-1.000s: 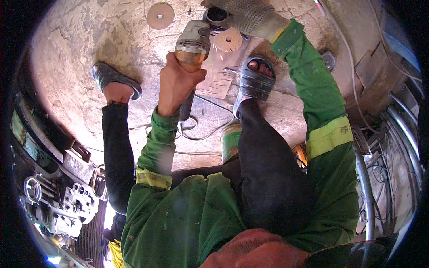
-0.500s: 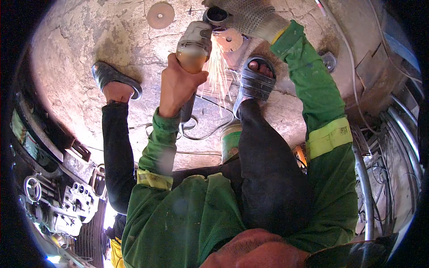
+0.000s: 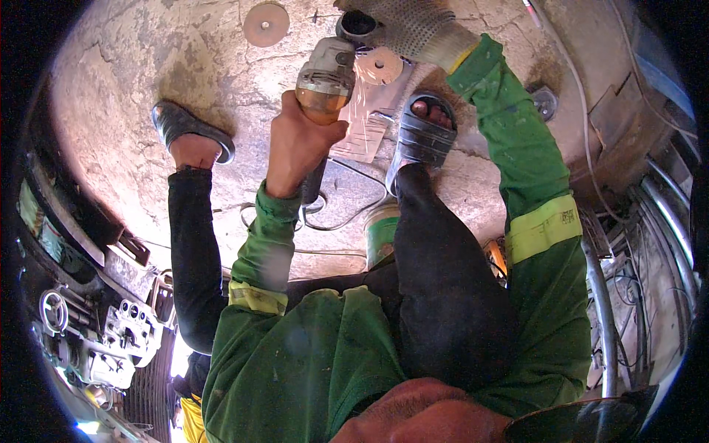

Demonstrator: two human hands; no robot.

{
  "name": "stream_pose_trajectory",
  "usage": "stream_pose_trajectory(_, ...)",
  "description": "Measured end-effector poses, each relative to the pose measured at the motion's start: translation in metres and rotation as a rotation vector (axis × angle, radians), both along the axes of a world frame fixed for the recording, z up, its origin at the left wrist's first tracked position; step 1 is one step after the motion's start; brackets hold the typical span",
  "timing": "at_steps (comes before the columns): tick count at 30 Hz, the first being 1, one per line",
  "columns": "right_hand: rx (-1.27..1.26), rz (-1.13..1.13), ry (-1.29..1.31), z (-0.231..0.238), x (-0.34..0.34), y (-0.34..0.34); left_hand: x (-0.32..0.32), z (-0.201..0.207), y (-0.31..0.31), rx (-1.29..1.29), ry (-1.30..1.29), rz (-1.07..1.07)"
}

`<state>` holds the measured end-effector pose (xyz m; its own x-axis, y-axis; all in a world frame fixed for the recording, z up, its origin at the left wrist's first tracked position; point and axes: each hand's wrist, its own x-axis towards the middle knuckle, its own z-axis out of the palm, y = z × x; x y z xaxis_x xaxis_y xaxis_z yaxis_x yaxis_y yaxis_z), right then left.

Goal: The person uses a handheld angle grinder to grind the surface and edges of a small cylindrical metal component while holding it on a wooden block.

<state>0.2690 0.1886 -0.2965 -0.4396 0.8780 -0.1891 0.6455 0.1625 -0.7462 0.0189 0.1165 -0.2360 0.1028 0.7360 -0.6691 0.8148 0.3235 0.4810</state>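
My bare left hand [image 3: 299, 144] is wrapped round the body of an angle grinder [image 3: 327, 77], its grey head pointing away from me. My right hand [image 3: 425, 33], in a dotted work glove, grips a short dark metal pipe [image 3: 360, 25] whose open round end faces me. The grinder's head sits right beside this pipe end; whether its wheel touches the metal is hidden. A few thin sparks fall below, over a flat abrasive disc [image 3: 379, 66] and a slotted plate [image 3: 362, 133] on the floor.
Another brown disc [image 3: 266, 25] lies at the far left on the concrete floor. A cable [image 3: 351, 170] loops near a green bucket [image 3: 380, 235] between my sandalled feet. Metal pipes [image 3: 602, 317] stand at the right, machinery [image 3: 129, 332] at the left.
The dense spray of sparks has thinned to a few streaks. My left hand and the grinder have shifted slightly right. My right hand and the pipe stay in place.
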Motion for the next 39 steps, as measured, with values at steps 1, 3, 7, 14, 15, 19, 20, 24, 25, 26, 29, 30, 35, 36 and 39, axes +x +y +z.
stream_pose_trajectory(1,-0.007,0.007,-0.002,0.004,0.000,0.000,-0.001,-0.005,-0.003,-0.012,-0.003,-0.008)
stream_pose_trajectory(3,-0.020,0.022,-0.006,0.012,0.000,0.000,-0.005,-0.012,-0.009,0.008,-0.010,-0.040)
stream_pose_trajectory(7,0.036,0.005,0.056,-0.013,0.005,-0.004,-0.003,-0.007,-0.003,0.019,0.009,-0.029)
stream_pose_trajectory(14,-0.008,-0.011,-0.012,-0.007,0.001,-0.003,0.000,-0.001,-0.002,-0.005,-0.002,0.039)
stream_pose_trajectory(15,0.000,-0.009,0.006,-0.010,0.002,-0.004,0.001,-0.002,-0.003,-0.009,-0.011,0.030)
stream_pose_trajectory(19,-0.022,-0.012,0.035,-0.011,0.004,-0.005,0.004,-0.005,-0.008,-0.003,-0.028,0.008)
stream_pose_trajectory(20,-0.024,-0.016,0.001,-0.008,0.004,-0.005,0.003,-0.005,-0.007,0.011,-0.013,0.011)
stream_pose_trajectory(24,-0.071,-0.002,-0.056,0.009,0.001,0.001,-0.002,-0.004,-0.004,0.051,0.030,0.030)
stream_pose_trajectory(25,-0.072,-0.007,-0.055,0.008,0.001,0.001,-0.001,-0.004,-0.003,0.057,0.028,0.032)
stream_pose_trajectory(26,-0.073,-0.011,-0.054,0.006,0.001,0.001,0.000,-0.003,-0.003,0.048,0.033,0.028)
stream_pose_trajectory(29,-0.061,-0.012,-0.044,0.007,0.000,0.001,0.003,-0.002,-0.007,0.020,0.026,0.023)
stream_pose_trajectory(30,-0.055,-0.011,-0.040,0.008,0.000,0.001,0.003,-0.003,-0.010,0.011,0.002,0.020)
stream_pose_trajectory(35,0.105,0.007,-0.036,-0.021,0.003,-0.004,0.001,-0.006,-0.011,0.015,-0.013,0.002)
stream_pose_trajectory(36,0.160,0.010,-0.027,-0.026,0.004,-0.006,0.000,-0.007,-0.010,0.033,-0.010,0.007)
stream_pose_trajectory(39,0.107,-0.001,-0.021,-0.017,0.004,-0.005,0.000,-0.005,-0.008,0.032,0.019,0.014)
